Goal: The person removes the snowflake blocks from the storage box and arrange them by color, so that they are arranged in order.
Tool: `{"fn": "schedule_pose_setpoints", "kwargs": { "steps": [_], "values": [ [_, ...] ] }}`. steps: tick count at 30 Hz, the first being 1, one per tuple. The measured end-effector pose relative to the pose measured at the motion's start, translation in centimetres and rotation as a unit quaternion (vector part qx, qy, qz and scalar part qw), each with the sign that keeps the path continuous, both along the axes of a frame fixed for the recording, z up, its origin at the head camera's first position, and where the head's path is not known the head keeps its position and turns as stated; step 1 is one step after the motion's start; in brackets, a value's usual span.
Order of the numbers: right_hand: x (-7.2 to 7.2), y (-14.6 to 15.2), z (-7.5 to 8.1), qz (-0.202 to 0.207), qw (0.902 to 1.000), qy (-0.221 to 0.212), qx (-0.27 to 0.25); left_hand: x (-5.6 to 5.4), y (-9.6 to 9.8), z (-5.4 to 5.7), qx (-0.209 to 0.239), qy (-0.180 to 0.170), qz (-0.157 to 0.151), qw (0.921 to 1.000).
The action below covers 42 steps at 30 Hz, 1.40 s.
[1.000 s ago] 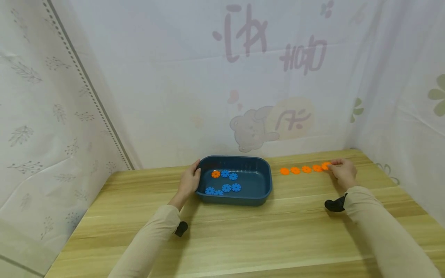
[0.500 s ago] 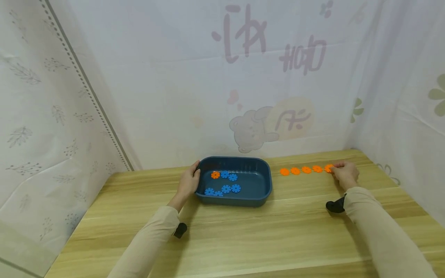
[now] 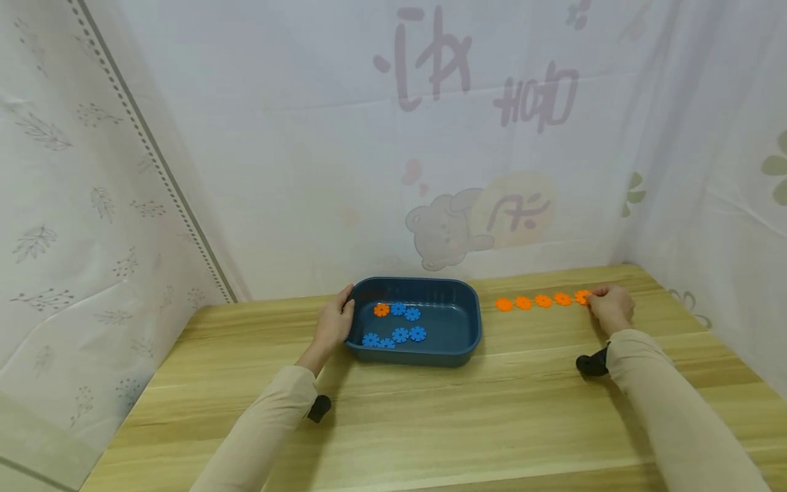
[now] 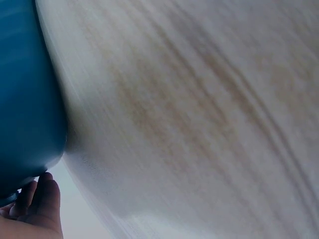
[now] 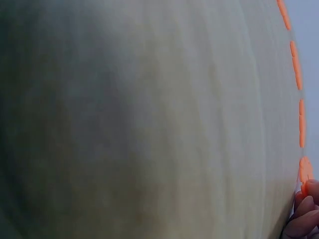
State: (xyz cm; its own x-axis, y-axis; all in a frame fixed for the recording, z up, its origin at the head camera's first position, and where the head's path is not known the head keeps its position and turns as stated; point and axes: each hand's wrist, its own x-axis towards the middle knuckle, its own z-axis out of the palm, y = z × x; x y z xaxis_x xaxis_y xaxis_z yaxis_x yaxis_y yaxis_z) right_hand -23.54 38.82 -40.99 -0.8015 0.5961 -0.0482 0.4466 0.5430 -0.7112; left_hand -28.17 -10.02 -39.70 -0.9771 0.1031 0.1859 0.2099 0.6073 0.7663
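A dark blue rectangular basin (image 3: 451,328) stands on the table, holding several blue notched discs (image 3: 400,335) and one orange disc (image 3: 382,310). My left hand (image 3: 335,318) grips its left side, thumb at the rim. The left wrist view shows the fingers (image 4: 46,199) against the basin's outer wall (image 4: 30,99). To the right, orange notched plastic discs (image 3: 543,301) lie flat in a row. At the row's right end, my right hand (image 3: 611,307) pinches another orange notched disc (image 3: 581,297) between thumb and fingertips. In the right wrist view this disc (image 5: 305,169) is tilted up.
The wood-grain table (image 3: 430,424) carries everything. A white printed curtain (image 3: 307,171) rises right behind its back edge, with more cloth at both sides. Black wrist mounts (image 3: 593,364) hang under both sleeves.
My right hand has moved slightly right with the pinched orange disc, leaving a gap between it and its neighbour. The left hand and the basin stay nearly still.
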Motion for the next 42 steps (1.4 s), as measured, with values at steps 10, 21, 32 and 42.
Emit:
{"fn": "schedule_pose_setpoints", "kwargs": {
  "steps": [10,21,32,42],
  "values": [
    [-0.5,0.1,0.1,0.005,0.9993,-0.001,0.037,0.0,0.0,0.2,0.0,0.003,0.001,1.0],
    [-0.6,0.1,0.7,0.027,0.9985,-0.002,0.049,0.0,0.1,0.3,0.005,0.001,-0.005,1.0],
    [-0.7,0.5,1.2,0.043,0.9961,-0.036,0.069,0.0,0.1,0.5,0.007,0.005,-0.006,0.9999],
    [-0.4,1.1,-0.2,0.058,0.9934,-0.026,0.095,0.0,0.0,-0.2,-0.011,0.003,-0.003,0.9999]
  ]
}}
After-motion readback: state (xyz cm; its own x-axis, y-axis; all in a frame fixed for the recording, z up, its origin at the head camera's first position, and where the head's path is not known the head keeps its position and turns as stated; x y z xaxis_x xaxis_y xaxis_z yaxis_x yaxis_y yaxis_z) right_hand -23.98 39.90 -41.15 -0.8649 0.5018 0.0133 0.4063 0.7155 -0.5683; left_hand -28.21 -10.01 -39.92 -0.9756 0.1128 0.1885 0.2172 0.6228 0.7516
